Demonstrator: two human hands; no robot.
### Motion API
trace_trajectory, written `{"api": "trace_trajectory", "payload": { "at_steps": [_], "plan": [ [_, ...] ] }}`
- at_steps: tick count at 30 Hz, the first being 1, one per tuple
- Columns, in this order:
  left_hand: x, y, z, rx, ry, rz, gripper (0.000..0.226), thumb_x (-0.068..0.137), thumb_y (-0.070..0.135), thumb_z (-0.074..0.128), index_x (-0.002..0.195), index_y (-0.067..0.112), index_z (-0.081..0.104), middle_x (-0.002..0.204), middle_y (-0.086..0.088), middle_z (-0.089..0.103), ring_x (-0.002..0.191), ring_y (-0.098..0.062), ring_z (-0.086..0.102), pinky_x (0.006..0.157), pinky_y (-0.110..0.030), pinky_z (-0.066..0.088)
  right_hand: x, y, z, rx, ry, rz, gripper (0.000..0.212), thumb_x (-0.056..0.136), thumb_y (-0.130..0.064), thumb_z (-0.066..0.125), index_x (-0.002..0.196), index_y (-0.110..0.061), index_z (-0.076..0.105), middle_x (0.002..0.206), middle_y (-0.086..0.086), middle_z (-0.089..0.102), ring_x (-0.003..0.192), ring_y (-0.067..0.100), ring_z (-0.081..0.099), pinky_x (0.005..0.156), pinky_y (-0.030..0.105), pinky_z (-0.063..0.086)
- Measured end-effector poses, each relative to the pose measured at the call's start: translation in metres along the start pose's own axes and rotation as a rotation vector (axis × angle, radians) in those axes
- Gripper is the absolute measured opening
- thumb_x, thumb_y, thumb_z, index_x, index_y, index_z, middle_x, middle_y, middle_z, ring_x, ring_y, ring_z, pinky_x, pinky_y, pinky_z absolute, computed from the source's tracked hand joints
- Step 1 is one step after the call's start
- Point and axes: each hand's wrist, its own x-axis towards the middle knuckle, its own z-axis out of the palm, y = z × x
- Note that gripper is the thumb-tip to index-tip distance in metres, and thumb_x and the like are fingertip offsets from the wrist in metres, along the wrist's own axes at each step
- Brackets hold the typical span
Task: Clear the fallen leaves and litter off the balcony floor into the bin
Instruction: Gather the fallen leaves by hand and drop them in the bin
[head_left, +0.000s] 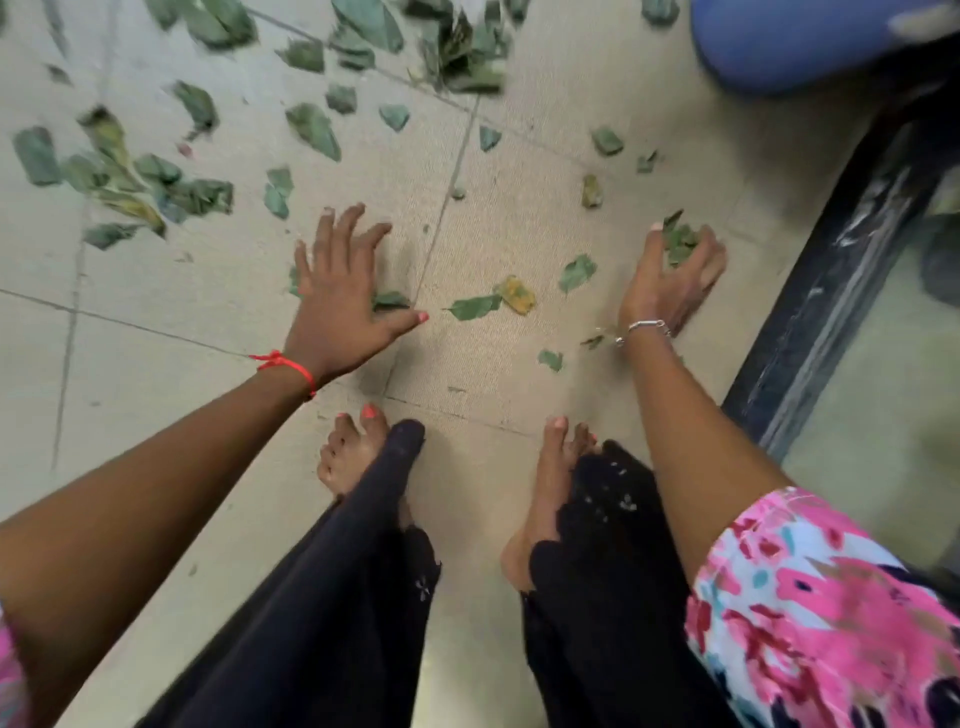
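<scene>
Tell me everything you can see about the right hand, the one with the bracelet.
The right hand is low over the tiled floor, its fingers curled round a small bunch of torn green leaf pieces. The thumb nail looks painted pale pink. A thin silver bracelet circles the wrist. The hand is close to the dark frame on its right. Whether it touches the floor is unclear.

matt stone floor tiles (218, 291), glossy blue plastic bin (779, 47)
</scene>
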Motion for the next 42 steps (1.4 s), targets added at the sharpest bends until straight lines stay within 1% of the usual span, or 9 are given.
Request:
{"api": "trace_trajectory", "payload": {
  "at_steps": [4, 7, 11, 16, 22, 26, 30, 35, 42],
  "plan": [
    [0.005, -0.027, 0.047, 0.235, 0.000, 0.138, 0.096, 0.072, 0.082, 0.030, 0.145, 0.020, 0.020, 0.156, -0.015, 0.014, 0.144, -0.036, 0.007, 0.107, -0.066, 0.003, 0.016, 0.032, 0.026, -0.081, 0.015, -0.039, 0.071, 0.084, -0.055, 0.044, 0.143, -0.017, 0.032, 0.155, 0.006, 0.016, 0.143, 0.024, 0.013, 0.117, 0.044, 0.012],
    [0.022, -0.024, 0.062, 0.296, 0.082, 0.223, 0.084, 0.080, 0.074, 0.031, 0.144, 0.022, 0.020, 0.154, -0.016, 0.019, 0.143, -0.033, 0.010, 0.109, -0.063, 0.003, -0.030, 0.032, 0.052, -0.116, -0.021, -0.256, 0.078, 0.082, -0.058, 0.041, 0.142, -0.008, 0.030, 0.154, 0.012, 0.021, 0.144, 0.025, 0.014, 0.118, 0.042, 0.006],
    [0.067, 0.002, 0.062, 0.166, 0.263, 0.328, 0.069, 0.090, 0.059, 0.037, 0.144, 0.022, 0.016, 0.153, -0.018, 0.020, 0.142, -0.030, 0.009, 0.114, -0.051, 0.003, -0.082, 0.025, 0.101, -0.322, -0.072, -0.620, 0.072, 0.089, -0.059, 0.031, 0.141, -0.009, 0.029, 0.151, 0.017, 0.026, 0.142, 0.027, 0.020, 0.115, 0.045, 0.007],
    [0.121, 0.009, 0.040, -0.106, 0.357, 0.460, 0.057, 0.091, 0.024, 0.052, 0.141, 0.018, 0.024, 0.153, -0.017, 0.020, 0.144, -0.029, 0.007, 0.117, -0.050, 0.010, -0.044, -0.031, 0.144, -0.361, 0.099, -0.676, 0.066, 0.092, -0.053, 0.033, 0.143, -0.011, 0.032, 0.151, 0.015, 0.028, 0.141, 0.027, 0.022, 0.115, 0.043, 0.012],
    [0.182, 0.015, 0.006, -0.120, 0.411, 0.497, 0.052, 0.094, 0.016, 0.044, 0.143, 0.007, 0.028, 0.154, -0.017, 0.016, 0.145, -0.031, 0.005, 0.116, -0.055, 0.011, -0.001, -0.104, 0.175, -0.277, 0.126, -0.668, 0.064, 0.092, -0.052, 0.017, 0.145, -0.017, 0.028, 0.154, 0.008, 0.021, 0.144, 0.021, 0.014, 0.116, 0.040, 0.008],
    [0.195, 0.013, -0.003, -0.095, 0.415, 0.550, 0.055, 0.096, 0.028, 0.040, 0.145, 0.009, 0.023, 0.155, -0.012, 0.017, 0.146, -0.028, 0.004, 0.117, -0.052, 0.008, 0.015, -0.126, 0.164, -0.003, 0.088, -0.746, 0.052, 0.096, -0.043, 0.028, 0.138, -0.014, 0.039, 0.151, 0.008, 0.028, 0.143, 0.024, 0.016, 0.115, 0.039, 0.011],
    [0.192, 0.008, -0.003, 0.094, 0.418, 0.594, 0.064, 0.093, 0.044, 0.037, 0.147, 0.015, 0.019, 0.156, -0.009, 0.014, 0.146, -0.022, -0.001, 0.118, -0.039, -0.006, 0.025, -0.084, 0.123, -0.001, 0.259, -0.476, 0.051, 0.094, -0.046, 0.034, 0.131, -0.013, 0.045, 0.147, 0.008, 0.034, 0.141, 0.026, 0.022, 0.114, 0.046, 0.024],
    [0.185, 0.008, 0.005, 0.139, 0.397, 0.539, 0.071, 0.088, 0.058, 0.032, 0.147, 0.021, 0.016, 0.157, -0.005, 0.010, 0.146, -0.018, -0.004, 0.116, -0.043, -0.012, 0.033, -0.017, 0.096, -0.198, 0.257, -0.162, 0.072, 0.089, -0.061, 0.034, 0.142, -0.015, 0.028, 0.153, 0.012, 0.018, 0.145, 0.027, 0.005, 0.117, 0.043, 0.006],
    [0.186, 0.012, -0.001, 0.126, 0.381, 0.533, 0.074, 0.084, 0.064, 0.029, 0.145, 0.022, 0.019, 0.157, -0.005, 0.009, 0.146, -0.018, -0.003, 0.117, -0.040, -0.010, 0.027, -0.048, 0.098, -0.060, 0.092, -0.466, 0.067, 0.091, -0.053, 0.042, 0.142, -0.011, 0.030, 0.153, 0.009, 0.020, 0.144, 0.021, 0.011, 0.117, 0.042, 0.011]
  ]
}}
